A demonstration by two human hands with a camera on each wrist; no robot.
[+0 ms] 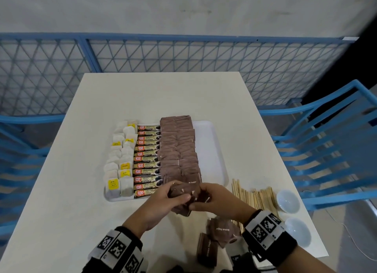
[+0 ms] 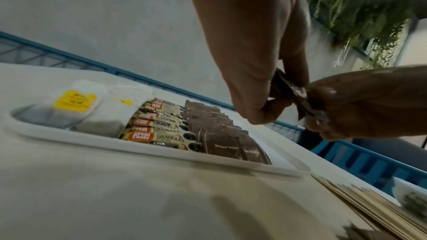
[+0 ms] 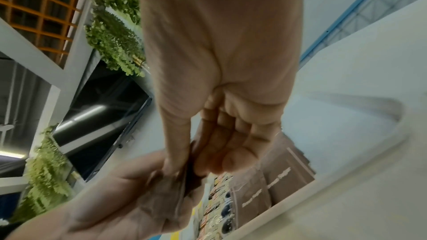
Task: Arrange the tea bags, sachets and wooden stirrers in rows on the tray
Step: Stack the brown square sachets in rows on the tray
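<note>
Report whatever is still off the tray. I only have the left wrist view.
Observer: Loose brown sugar sachets lie on the table near its front edge, beside the right wrist.
Operator: Count the bowls.
Observer: Two. The far bowl and the near bowl stand right of the wooden stirrers, off the tray.
Operator: Describe the grip.
Observer: In the right wrist view, the left hand holds the held sachets in its palm. The right hand pinches them between thumb and fingers.
</note>
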